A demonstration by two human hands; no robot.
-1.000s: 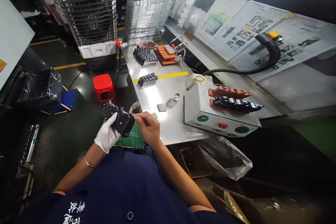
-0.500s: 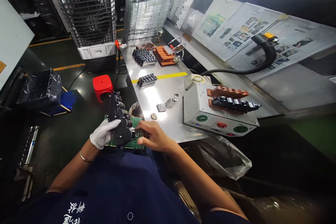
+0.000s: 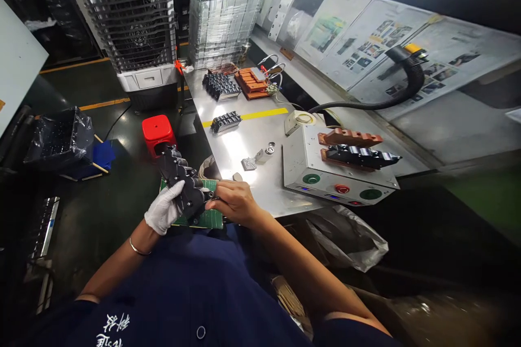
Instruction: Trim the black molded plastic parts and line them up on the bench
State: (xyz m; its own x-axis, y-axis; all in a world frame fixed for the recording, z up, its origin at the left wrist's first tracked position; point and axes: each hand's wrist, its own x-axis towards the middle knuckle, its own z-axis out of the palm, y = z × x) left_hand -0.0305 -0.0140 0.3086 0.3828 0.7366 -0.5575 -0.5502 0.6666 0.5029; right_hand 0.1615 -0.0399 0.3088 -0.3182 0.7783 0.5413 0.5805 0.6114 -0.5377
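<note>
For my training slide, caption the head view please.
Gloved left hand holds a black part, bare right hand at its end, beside a metal table.

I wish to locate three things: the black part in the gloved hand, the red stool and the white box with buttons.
Black part (image 3: 190, 196): head view, on its flat face.
Red stool (image 3: 158, 129): head view, on its seat.
White box (image 3: 326, 183): head view, on its front panel.
</note>
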